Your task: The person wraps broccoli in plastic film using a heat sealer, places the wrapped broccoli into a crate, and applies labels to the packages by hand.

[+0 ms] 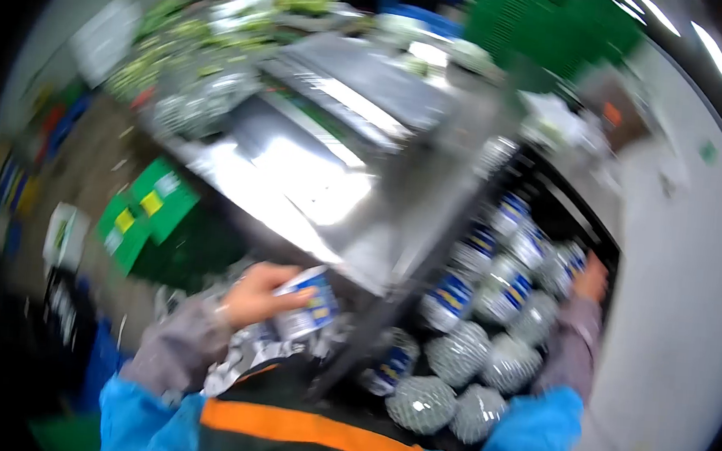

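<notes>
My left hand [260,296] is closed on a stack of white, blue and yellow labels [311,305] in front of the steel table. At the right, my right hand [591,280] reaches into a black crate [609,253], against a wrapped vegetable [563,269] with a blue label; its fingertips are partly hidden. The crate holds several round, pale vegetables in shiny clear wrap. Those toward the back carry blue and white labels, while wrapped ones at the front [421,404] show none.
A steel worktable [412,221] stands ahead, with leafy green vegetables [189,42] on its far left. Green boxes [148,213] are below it at left. A large green crate [550,28] is at the back, beside a brown box [612,105]. A white wall runs along the right.
</notes>
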The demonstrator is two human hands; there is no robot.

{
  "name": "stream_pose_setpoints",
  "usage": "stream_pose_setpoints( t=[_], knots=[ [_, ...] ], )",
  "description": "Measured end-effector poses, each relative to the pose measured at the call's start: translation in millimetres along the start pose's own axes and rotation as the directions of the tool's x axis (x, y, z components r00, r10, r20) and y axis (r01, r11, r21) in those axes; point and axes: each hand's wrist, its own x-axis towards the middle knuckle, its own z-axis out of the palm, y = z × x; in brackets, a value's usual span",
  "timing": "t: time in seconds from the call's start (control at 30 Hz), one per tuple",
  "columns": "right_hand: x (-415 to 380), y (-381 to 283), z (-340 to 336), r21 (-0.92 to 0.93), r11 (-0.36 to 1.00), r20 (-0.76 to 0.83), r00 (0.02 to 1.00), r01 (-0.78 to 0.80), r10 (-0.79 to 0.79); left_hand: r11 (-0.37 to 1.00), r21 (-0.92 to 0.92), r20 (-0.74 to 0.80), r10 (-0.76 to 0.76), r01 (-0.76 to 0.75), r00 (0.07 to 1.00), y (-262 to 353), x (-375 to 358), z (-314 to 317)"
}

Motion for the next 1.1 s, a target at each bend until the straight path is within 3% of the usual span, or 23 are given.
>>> stream_pose_setpoints(
  t=[0.03, 0.07, 0.13, 0.2, 0.27, 0.33, 0.37, 0.4, 0.5, 0.53, 0.57, 0.6, 0.63, 0.67, 0.7, 0.73, 0.77, 0.8, 0.83, 0.87, 1.0, 1.07, 1.1],
  knots=[
    [-6, -10, -7, -0.202, 0.973, -0.015, 0.993, 0.116, -0.121, 1.0, 0.027, -0.044, 0.007, -0.006, 0.999, 0, 4, 1],
    [-9, -11, 1, -0.197, 0.942, -0.186, 0.933, 0.272, -0.309, 0.993, -0.045, -0.087, 0.104, -0.108, 0.991, 2, 9, 7],
    [-35, -57, -20, 0.375, 0.726, -0.265, 0.818, 0.576, -0.511, 0.952, -0.027, -0.052, 0.305, -0.306, 0.951, 25, 8, 16],
    [-102, -127, -70, 0.909, 0.401, 0.138, 0.83, 0.11, -0.541, 0.911, -0.002, -0.001, 0.412, -0.412, 0.911, 41, 13, 32],
    [-181, -184, -126, 0.938, 0.227, 0.342, 0.583, -0.264, -0.737, 0.85, -0.058, 0.059, 0.527, -0.524, 0.848, 54, 15, 49],
    [-230, -199, -143, 0.925, 0.267, 0.363, 0.413, -0.271, -0.836, 0.852, -0.019, 0.083, 0.522, -0.523, 0.849, 64, 12, 59],
    [-241, -201, -151, 0.919, 0.332, 0.392, 0.4, -0.213, -0.829, 0.847, 0.031, 0.066, 0.528, -0.531, 0.847, 61, 12, 62],
    [-248, -201, -158, 0.901, 0.404, 0.433, 0.406, -0.16, -0.805, 0.828, 0.088, 0.006, 0.555, -0.553, 0.832, 57, 12, 66],
    [-252, -195, -163, 0.884, 0.391, 0.467, 0.426, -0.258, -0.775, 0.97, 0.13, 0.066, 0.198, -0.206, 0.978, 72, -3, 65],
    [-247, -188, -158, 0.922, 0.359, 0.385, 0.43, -0.144, -0.817, 0.983, 0.129, 0.089, 0.118, -0.129, 0.989, 71, -7, 67],
    [-224, -174, -145, 0.952, 0.304, 0.283, 0.495, -0.041, -0.821, 0.973, 0.142, 0.134, 0.164, -0.183, 0.977, 62, -9, 66],
    [-194, -152, -135, 0.924, 0.381, 0.311, 0.628, -0.024, -0.714, 0.959, 0.149, 0.166, 0.215, -0.24, 0.962, 53, -11, 62],
    [-162, -129, -135, 0.877, 0.455, 0.218, 0.715, 0.155, -0.664, 0.973, 0.17, 0.239, 0.113, -0.156, 0.964, 47, -13, 52],
    [-131, -98, -111, 0.912, 0.357, 0.079, 0.77, 0.201, -0.633, 0.976, 0.206, 0.291, 0.011, -0.074, 0.957, 40, -13, 39],
    [-112, -70, -113, 0.843, 0.478, 0.158, 0.736, 0.246, -0.658, 0.956, 0.186, 0.34, 0.153, -0.225, 0.928, 20, -9, 25],
    [-95, -38, -100, 0.654, 0.708, 0.329, 0.742, 0.268, -0.584, 0.915, 0.161, 0.371, 0.292, -0.371, 0.881, 5, -7, 16],
    [-102, -28, -90, 0.376, 0.812, 0.297, 0.772, 0.446, -0.562, 0.972, -0.002, 0.303, 0.224, -0.234, 0.926, 4, -11, 17],
    [-110, -18, -78, 0.052, 0.828, 0.257, 0.794, 0.558, -0.551, 0.981, -0.17, 0.249, 0.134, -0.093, 0.959, 4, -16, 16],
    [-110, -3, -58, -0.081, 0.831, 0.28, 0.813, 0.551, -0.511, 0.983, -0.182, 0.199, 0.007, 0.03, 0.98, 2, -16, 13],
    [-107, 13, -38, -0.213, 0.814, 0.295, 0.83, 0.541, -0.474, 0.987, -0.154, 0.25, 0.004, 0.036, 0.968, 1, -15, 9],
    [-123, -6, -39, -0.248, 0.836, -0.127, 0.839, 0.49, -0.529, 0.959, 0.283, 0.636, -0.196, 0.011, 0.746, 27, -28, 7],
    [-150, -50, -59, 0.241, 0.764, -0.28, 0.796, 0.599, -0.536, 0.981, 0.058, 0.681, 0.096, -0.184, 0.726, 18, -31, 13],
    [-173, -77, -75, 0.621, 0.689, -0.007, 0.882, 0.373, -0.471, 0.997, 0.08, 0.615, -0.055, 0.007, 0.787, 33, -35, 18]
  ],
)
